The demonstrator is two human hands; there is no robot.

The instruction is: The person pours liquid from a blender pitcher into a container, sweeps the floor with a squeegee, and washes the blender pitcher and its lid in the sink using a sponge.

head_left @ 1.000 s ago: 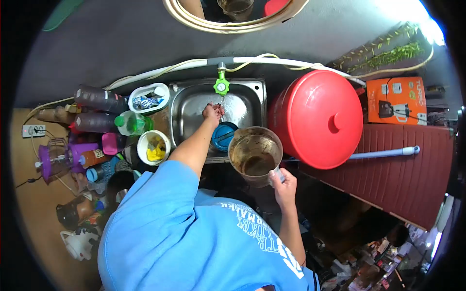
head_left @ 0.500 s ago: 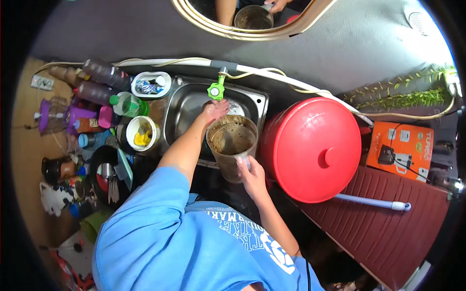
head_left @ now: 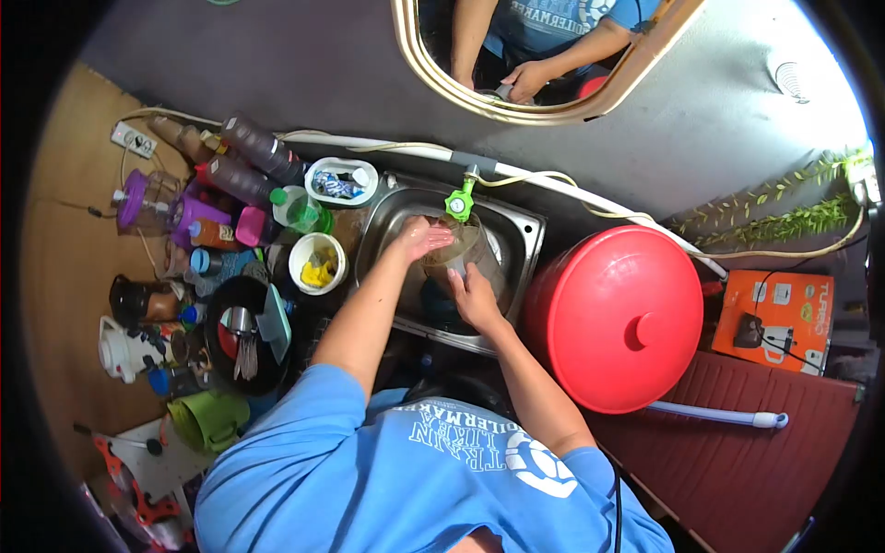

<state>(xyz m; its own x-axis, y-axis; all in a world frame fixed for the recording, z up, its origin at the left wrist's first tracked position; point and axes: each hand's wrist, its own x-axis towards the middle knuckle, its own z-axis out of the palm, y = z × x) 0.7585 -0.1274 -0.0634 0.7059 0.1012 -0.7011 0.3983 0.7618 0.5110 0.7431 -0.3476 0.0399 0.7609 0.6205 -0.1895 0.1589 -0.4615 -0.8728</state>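
My right hand (head_left: 475,295) is wrapped round the handle of a clear, brown-stained jug (head_left: 479,258), which is inside the metal sink (head_left: 376,221) below the green tap (head_left: 459,205). The jug's inside is mostly hidden from this angle. My left hand (head_left: 424,238) is open at the left side of the jug's rim, fingers stretched out beneath the tap. Whether its fingertips touch the jug is hard to tell. A dark, unclear shape lies in the sink under the jug.
Right of the sink stands a red lidded bucket (head_left: 608,323). To the left are a white tub (head_left: 318,264), a green bottle (head_left: 302,212), a white tray (head_left: 341,182) and a dark basin (head_left: 226,355). A mirror (head_left: 406,46) hangs above.
The jug in my right hand has moved from in front of the sink into it, under the tap. My left hand's fingers have spread from a closed shape. The view has shifted.
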